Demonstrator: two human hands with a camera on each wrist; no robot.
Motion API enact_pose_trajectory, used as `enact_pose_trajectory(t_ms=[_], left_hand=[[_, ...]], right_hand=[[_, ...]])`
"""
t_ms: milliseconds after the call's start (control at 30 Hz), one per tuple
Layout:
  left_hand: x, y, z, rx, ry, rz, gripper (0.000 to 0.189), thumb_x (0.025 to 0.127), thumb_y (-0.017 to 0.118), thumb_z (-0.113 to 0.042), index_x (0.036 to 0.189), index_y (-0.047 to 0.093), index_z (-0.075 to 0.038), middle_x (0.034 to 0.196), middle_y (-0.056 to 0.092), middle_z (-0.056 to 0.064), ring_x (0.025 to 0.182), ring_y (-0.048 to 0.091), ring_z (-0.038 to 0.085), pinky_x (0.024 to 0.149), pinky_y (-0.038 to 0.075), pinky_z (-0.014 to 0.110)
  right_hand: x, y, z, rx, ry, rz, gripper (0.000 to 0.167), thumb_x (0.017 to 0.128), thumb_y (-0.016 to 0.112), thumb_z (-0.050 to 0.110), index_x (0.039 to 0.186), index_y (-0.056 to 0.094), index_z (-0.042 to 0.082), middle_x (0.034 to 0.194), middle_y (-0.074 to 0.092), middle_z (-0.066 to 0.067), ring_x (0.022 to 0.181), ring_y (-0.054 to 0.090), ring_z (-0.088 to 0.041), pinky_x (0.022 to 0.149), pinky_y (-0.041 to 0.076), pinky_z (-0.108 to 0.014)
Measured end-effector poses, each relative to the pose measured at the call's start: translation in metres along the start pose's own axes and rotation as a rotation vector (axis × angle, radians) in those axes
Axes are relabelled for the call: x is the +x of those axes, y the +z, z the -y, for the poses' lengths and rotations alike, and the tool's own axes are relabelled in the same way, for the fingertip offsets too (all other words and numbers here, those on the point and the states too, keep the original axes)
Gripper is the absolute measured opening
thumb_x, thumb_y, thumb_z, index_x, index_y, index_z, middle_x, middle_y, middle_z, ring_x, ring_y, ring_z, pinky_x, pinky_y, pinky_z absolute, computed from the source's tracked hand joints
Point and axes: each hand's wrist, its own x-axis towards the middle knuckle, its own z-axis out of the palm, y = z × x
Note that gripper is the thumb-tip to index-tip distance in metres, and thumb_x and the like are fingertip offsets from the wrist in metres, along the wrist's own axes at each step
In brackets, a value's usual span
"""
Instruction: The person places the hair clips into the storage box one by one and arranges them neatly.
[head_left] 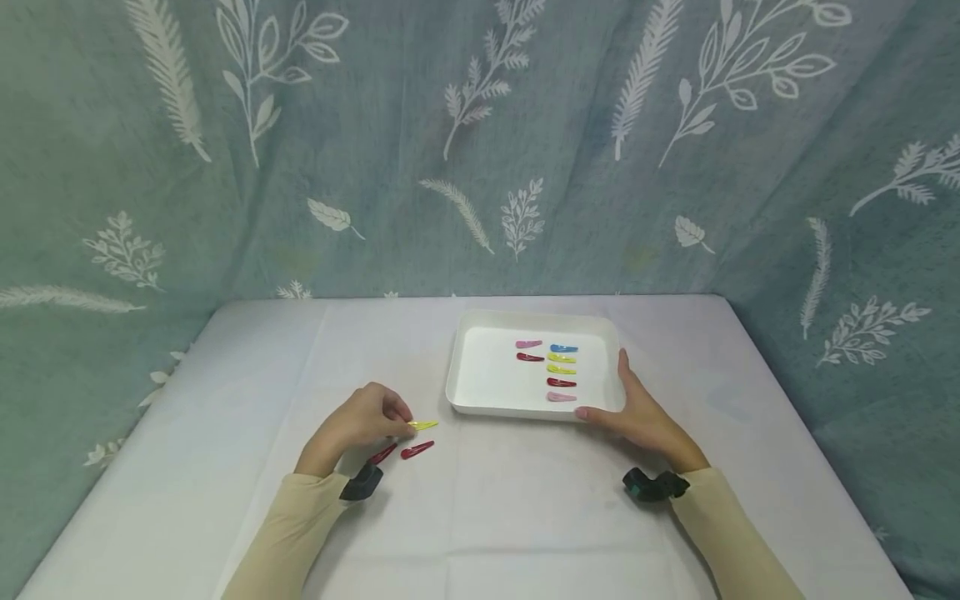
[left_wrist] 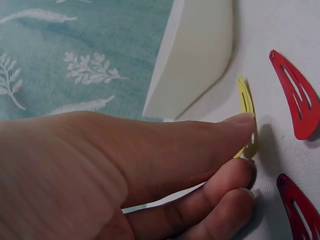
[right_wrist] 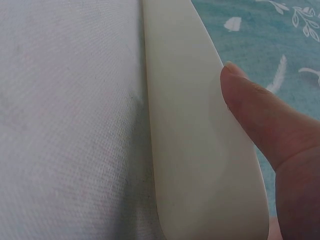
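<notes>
My left hand [head_left: 375, 414] pinches a yellow snap hair clip [left_wrist: 245, 100] between thumb and fingers, close above the white cloth. Two red snap clips lie beside that hand: one red clip [head_left: 417, 450] to its right, the other red clip [head_left: 382, 454] partly hidden by the hand in the head view. A white rectangular tray [head_left: 480, 411] stands in the middle. My right hand [head_left: 637, 417] holds its front right corner, thumb on the front rim and fingers along the right side. Inside, several clips lie in two columns, among them a blue clip [head_left: 564, 348] and a pink clip [head_left: 528, 343].
A white cloth covers the table [head_left: 525, 517]. Behind it hangs a blue-green curtain [head_left: 390, 167] with white leaf prints. The left part of the tray floor shows bare. A dark wrist camera [head_left: 362, 482] sits by the left sleeve, another dark camera [head_left: 654, 485] by the right.
</notes>
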Motion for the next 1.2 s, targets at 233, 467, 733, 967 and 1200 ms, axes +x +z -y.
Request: enact_pose_trajectory(t_ms=[233,467,733,967,1200], left_hand=[[0.001,-0.003,-0.003,0.026,0.019,-0.021,0.013,0.085,0.083,-0.011,0.094,0.076,-0.005,0.085,0.073,0.003,0.075,0.062,0.016,0.069,0.050,0.031],[0.002,-0.001,-0.002,0.038,0.020,-0.023,0.009,0.085,0.082,-0.010,0.091,0.076,-0.007,0.083,0.071,0.003,0.075,0.061,0.016,0.069,0.048,0.031],[0.002,0.004,-0.003,0.072,-0.012,-0.030,0.009,0.086,0.081,-0.010,0.089,0.073,-0.007,0.082,0.067,0.004,0.075,0.059,0.017,0.069,0.047,0.031],[0.003,0.008,-0.003,0.065,0.009,-0.025,0.007,0.088,0.078,-0.010,0.089,0.071,-0.007,0.083,0.066,0.004,0.075,0.058,0.017,0.069,0.047,0.030],[0.002,0.004,-0.002,0.028,0.022,-0.017,0.008,0.090,0.077,-0.011,0.089,0.071,-0.006,0.084,0.068,0.004,0.076,0.059,0.017,0.068,0.048,0.028]], right_hand=[[0.002,-0.001,0.003,0.020,-0.029,-0.009,0.144,0.078,0.083,0.063,0.162,-0.024,0.014,0.175,0.000,-0.020,0.161,0.008,-0.041,0.126,0.014,-0.065],[0.002,-0.001,0.002,0.017,-0.030,-0.005,0.144,0.078,0.083,0.063,0.162,-0.024,0.013,0.175,0.000,-0.020,0.162,0.007,-0.041,0.126,0.014,-0.064],[0.002,0.000,0.003,0.021,-0.027,0.002,0.144,0.078,0.082,0.063,0.162,-0.024,0.014,0.175,-0.001,-0.020,0.162,0.006,-0.041,0.126,0.014,-0.065],[-0.001,-0.003,0.002,0.017,-0.009,0.007,0.145,0.078,0.082,0.064,0.162,-0.025,0.014,0.175,-0.002,-0.020,0.162,0.006,-0.041,0.126,0.014,-0.065],[-0.002,-0.002,0.002,0.024,-0.023,0.006,0.144,0.078,0.083,0.063,0.162,-0.024,0.013,0.175,-0.002,-0.020,0.162,0.006,-0.041,0.126,0.013,-0.064]])
